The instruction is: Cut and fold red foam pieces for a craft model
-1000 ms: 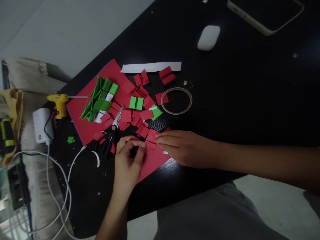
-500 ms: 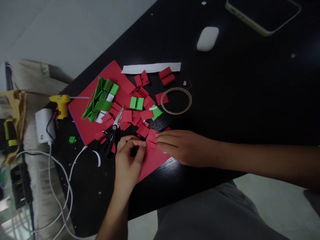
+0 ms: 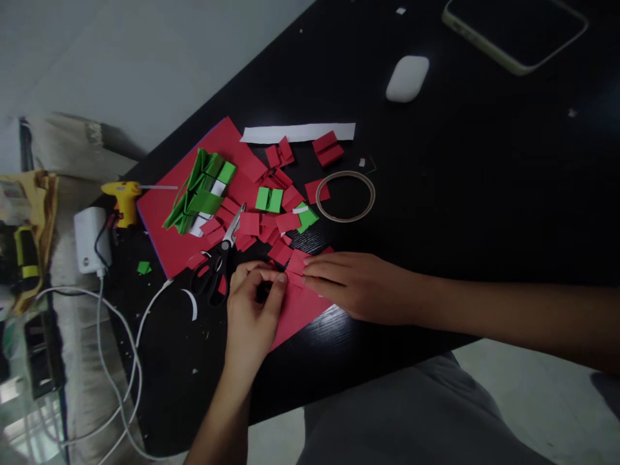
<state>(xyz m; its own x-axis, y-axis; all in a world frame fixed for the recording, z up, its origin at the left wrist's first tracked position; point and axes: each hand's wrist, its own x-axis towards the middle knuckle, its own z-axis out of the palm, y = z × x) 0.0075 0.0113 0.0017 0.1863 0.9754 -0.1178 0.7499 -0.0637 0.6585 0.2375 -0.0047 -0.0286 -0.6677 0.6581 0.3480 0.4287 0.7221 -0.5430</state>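
A small red paper [image 3: 296,261] lies by the tabletop's [image 3: 436,219] near edge. The left hand [image 3: 249,303] curls beside it; the right hand's [image 3: 349,284] fingers rest on it. I can't tell if either grips. Looks like folding; next needs a firm press.

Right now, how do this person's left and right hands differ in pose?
The left hand is curled, its thumb drawn in toward the bent fingers, while the right hand has its fingers stretched out. The left hand reaches in from the bottom of the picture, the right hand from the right side. Both are bare and are at the red paper.
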